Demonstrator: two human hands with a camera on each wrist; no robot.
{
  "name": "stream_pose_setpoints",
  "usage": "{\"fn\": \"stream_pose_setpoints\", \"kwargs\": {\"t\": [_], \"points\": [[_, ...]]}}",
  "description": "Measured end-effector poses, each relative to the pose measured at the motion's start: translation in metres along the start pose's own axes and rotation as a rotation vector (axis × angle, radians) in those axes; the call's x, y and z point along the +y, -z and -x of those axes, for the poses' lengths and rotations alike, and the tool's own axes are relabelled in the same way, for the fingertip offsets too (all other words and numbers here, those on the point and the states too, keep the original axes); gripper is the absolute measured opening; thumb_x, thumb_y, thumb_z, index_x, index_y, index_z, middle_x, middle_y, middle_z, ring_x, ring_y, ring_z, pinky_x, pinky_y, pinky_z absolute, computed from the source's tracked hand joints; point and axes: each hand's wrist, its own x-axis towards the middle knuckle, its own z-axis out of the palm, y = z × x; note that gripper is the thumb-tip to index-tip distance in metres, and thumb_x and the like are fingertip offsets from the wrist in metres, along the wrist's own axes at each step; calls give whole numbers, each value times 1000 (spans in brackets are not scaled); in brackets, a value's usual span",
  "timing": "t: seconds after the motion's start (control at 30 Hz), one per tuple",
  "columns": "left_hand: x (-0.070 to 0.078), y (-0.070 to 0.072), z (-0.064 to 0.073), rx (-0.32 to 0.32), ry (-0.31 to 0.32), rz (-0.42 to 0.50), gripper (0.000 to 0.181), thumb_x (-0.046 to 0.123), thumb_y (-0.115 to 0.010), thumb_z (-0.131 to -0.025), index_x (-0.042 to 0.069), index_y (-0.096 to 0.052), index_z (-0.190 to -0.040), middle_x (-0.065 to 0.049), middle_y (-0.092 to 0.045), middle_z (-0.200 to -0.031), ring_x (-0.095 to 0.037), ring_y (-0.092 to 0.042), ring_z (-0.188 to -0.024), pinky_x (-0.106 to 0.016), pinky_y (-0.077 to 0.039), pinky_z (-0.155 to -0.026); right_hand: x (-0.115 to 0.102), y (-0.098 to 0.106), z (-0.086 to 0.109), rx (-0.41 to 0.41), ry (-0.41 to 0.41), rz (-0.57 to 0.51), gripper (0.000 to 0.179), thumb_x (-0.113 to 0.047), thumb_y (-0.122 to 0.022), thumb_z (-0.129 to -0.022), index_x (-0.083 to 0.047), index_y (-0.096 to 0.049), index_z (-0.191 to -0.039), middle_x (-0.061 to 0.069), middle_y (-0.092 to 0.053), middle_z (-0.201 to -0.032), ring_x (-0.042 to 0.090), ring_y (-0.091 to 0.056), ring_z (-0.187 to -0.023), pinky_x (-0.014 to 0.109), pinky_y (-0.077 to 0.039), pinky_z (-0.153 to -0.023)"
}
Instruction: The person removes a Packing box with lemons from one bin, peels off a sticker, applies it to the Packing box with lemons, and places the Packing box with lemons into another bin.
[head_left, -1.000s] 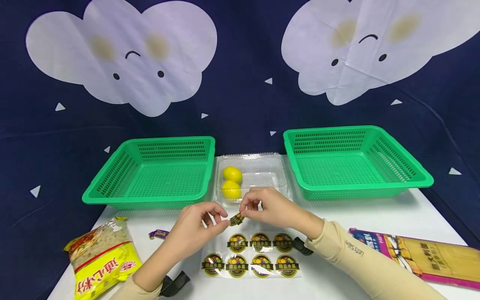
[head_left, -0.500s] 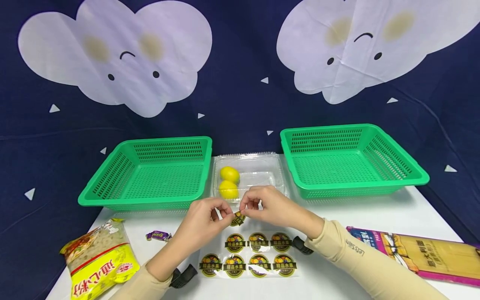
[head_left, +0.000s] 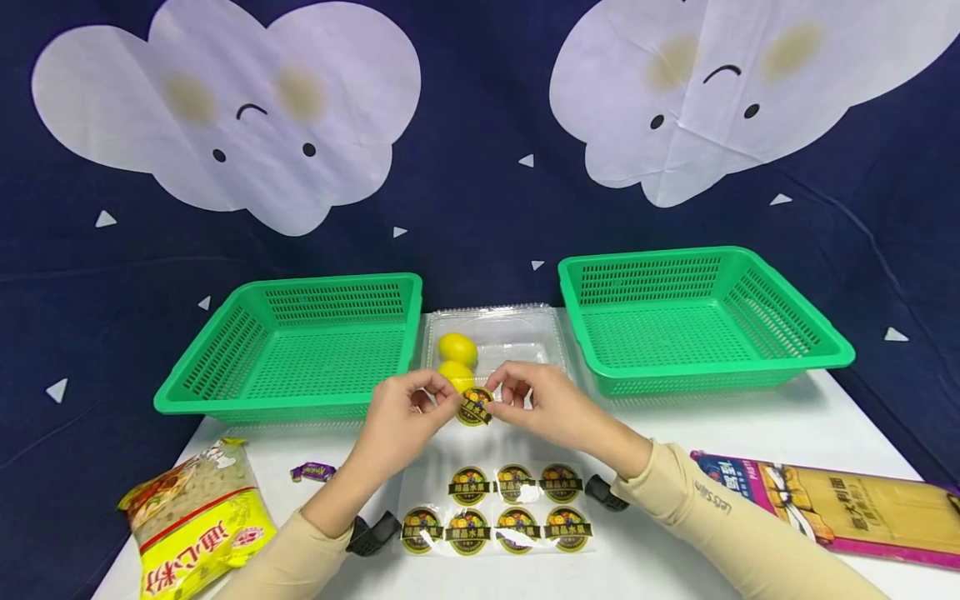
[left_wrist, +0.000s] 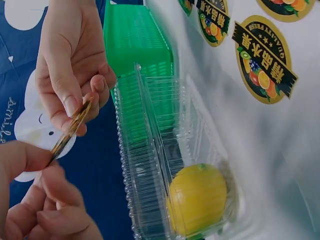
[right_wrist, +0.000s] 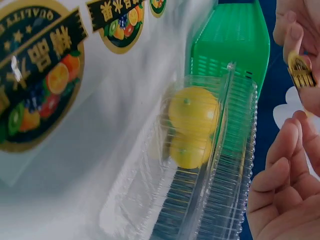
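Note:
A round black-and-gold fruit sticker (head_left: 475, 406) is held up between both hands, in front of the clear clamshell container (head_left: 517, 323). My left hand (head_left: 401, 421) pinches its left edge between thumb and forefinger. On the opposite edge, thumb and fingertips of my right hand (head_left: 543, 407) grip it. Seen nearly edge-on in the left wrist view, the sticker (left_wrist: 71, 131) spans both hands. Two lemons (head_left: 457, 348) sit in the container's left part, the nearer one partly hidden by the left hand. Below the hands lies a sheet of matching stickers (head_left: 435, 486), its top-left spot bare.
Green baskets stand on either side of the container, one left (head_left: 300, 407) and one right (head_left: 720, 370). A yellow macaroni bag (head_left: 202, 525) and a purple-wrapped candy (head_left: 313, 472) lie at left. A pasta pack (head_left: 862, 508) lies at right.
Both hands have risen toward the container with the sticker. The sticker, crumpled or folded a second ago, now looks flat and faces the head camera. The head view has shifted slightly.

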Motion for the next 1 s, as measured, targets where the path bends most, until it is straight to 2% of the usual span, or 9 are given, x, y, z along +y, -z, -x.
{"fn": "stream_pose_setpoints", "kwargs": {"t": [0.2,0.33,0.5,0.63,0.77,0.87,1.0], "points": [[-3,-2,-8,60,84,148,7,6,-81,-94,7,-77,-88,-6,-71,-80,-9,-58,-53,-19,-44,-48,3,-1,2,36,-76,-30,4,-17,-78,-97,-15,-75,-95,-7,-67,-80,7,-59,-72,22,-54,-68],[-4,-4,-11,72,128,209,9,10,-81,-95,4,-77,-90,-8,-72,-84,-10,-59,-54,-20,-43,-48,2,0,2,54,-104,-62,5,-15,-77,-98,-14,-77,-94,-6,-68,-80,7,-59,-70,21,-53,-66],[-5,-7,-15,70,154,260,12,12,-80,-97,1,-76,-92,-9,-72,-86,-12,-58,-54,-20,-40,-48,0,4,0,76,-130,-69,6,-17,-77,-98,-12,-77,-94,-4,-69,-78,8,-59,-69,20,-52,-64],[-4,-7,-19,68,169,241,11,13,-81,-96,4,-76,-91,-6,-71,-83,-20,-61,-54,-21,-43,-49,-2,9,-2,91,-148,-45,7,-18,-76,-99,-13,-77,-94,-4,-70,-79,10,-60,-70,20,-52,-65],[1,-7,-28,63,164,166,10,15,-81,-94,8,-77,-88,-3,-70,-80,-24,-65,-55,-23,-47,-50,-1,18,-9,123,-160,-7,7,-19,-75,-98,-14,-78,-93,-3,-71,-80,11,-61,-72,22,-51,-66],[5,-7,-40,47,163,88,9,16,-80,-92,10,-78,-86,-4,-71,-80,-19,-65,-54,-25,-50,-51,2,26,-17,143,-176,20,9,-19,-74,-97,-13,-79,-93,-1,-73,-81,11,-61,-72,22,-51,-67],[8,-9,-60,20,184,10,8,17,-77,-91,10,-79,-87,-5,-73,-82,-12,-64,-53,-26,-55,-54,8,37,-31,125,-205,57,12,-16,-70,-96,-8,-79,-92,2,-74,-83,11,-61,-71,24,-52,-68]]}}
